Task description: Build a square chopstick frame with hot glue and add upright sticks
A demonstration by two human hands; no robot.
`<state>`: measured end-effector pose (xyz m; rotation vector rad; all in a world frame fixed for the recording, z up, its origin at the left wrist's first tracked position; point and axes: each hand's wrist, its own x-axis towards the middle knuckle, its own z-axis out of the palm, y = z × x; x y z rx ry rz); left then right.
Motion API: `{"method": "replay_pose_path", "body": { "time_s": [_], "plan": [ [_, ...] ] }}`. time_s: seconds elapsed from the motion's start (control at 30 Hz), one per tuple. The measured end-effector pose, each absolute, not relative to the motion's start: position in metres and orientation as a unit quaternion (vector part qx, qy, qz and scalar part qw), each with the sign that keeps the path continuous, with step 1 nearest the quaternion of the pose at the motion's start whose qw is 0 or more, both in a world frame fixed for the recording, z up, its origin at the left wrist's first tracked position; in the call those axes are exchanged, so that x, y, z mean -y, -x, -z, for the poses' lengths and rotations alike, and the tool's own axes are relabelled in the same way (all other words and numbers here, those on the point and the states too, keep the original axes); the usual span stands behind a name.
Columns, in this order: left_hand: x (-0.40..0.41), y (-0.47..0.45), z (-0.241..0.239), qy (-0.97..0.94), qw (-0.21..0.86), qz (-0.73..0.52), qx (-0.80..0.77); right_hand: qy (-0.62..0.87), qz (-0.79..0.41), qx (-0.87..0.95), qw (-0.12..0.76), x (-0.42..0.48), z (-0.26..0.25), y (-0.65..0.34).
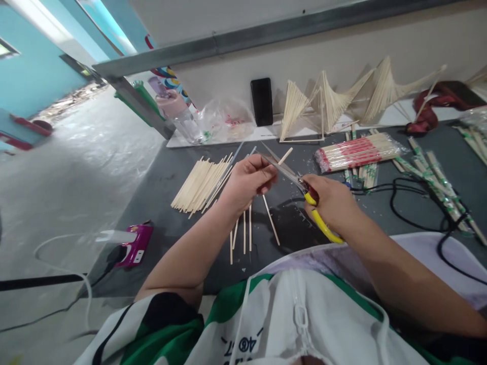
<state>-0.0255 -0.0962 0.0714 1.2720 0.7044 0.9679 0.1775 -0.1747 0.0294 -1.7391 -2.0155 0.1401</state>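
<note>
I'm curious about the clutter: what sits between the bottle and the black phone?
A clear plastic bag lies between the bottle and the phone, as the head view shows.

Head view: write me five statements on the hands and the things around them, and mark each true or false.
1. The right hand holds yellow-handled scissors. True.
2. The left hand is empty. False: it holds a thin stick by the blades.
3. A black phone stands against the light panel. True.
4. The pink socket box lies to the right of the scissors. False: it lies to their left.
5. The red-banded pack of sticks lies farther right than the phone. True.
</note>
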Motion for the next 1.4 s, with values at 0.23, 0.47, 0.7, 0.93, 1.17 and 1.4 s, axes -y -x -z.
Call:
{"method": "replay_pose_path", "body": {
  "time_s": [0.23, 0.47, 0.7, 0.93, 1.17, 1.4],
  "plan": [
    [0.103, 0.023, -0.070, -0.579, 0.595, -0.473, -0.294, 0.633, -0.047, 0.740, 0.223, 0.175, -0.032, -0.176],
    [0.103, 0.028, -0.086, -0.532, 0.668, -0.430, -0.294, 0.630, -0.026, 0.747, 0.210, 0.178, -0.038, -0.173],
    [0.096, 0.037, -0.085, -0.491, 0.738, -0.361, -0.290, 0.610, -0.028, 0.755, 0.240, 0.180, -0.034, -0.170],
    [0.089, 0.038, -0.078, -0.467, 0.777, -0.322, -0.275, 0.606, -0.070, 0.755, 0.240, 0.177, -0.030, -0.172],
    [0.098, 0.025, -0.068, -0.571, 0.596, -0.463, -0.323, 0.650, -0.068, 0.728, 0.207, 0.174, -0.034, -0.172],
    [0.102, 0.026, -0.077, -0.533, 0.628, -0.463, -0.327, 0.639, -0.057, 0.739, 0.206, 0.177, -0.036, -0.170]
  ]
}}
